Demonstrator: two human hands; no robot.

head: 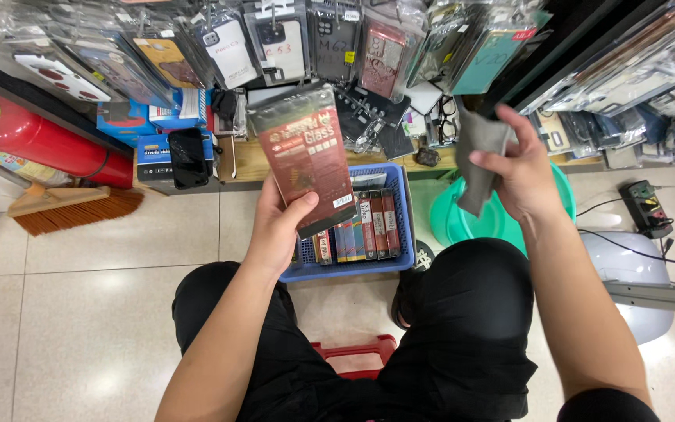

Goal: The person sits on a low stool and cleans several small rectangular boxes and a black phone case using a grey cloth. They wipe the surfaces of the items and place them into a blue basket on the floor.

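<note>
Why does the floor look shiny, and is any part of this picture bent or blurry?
Head view: overhead light makes pale glare patches on the glossy floor tiles and sheen on the flat packet in the left hand. The wide lens bows the shelves at the edges. The right hand with its grey cloth is slightly soft; the blue basket looks sharp.

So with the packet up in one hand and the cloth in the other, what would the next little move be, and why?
Probably bring the grey cloth in the right hand across onto the flat red packet. The left hand holds that packet up, face towards the camera, above the blue basket of similar packets, and the cloth hangs apart from it.
</note>
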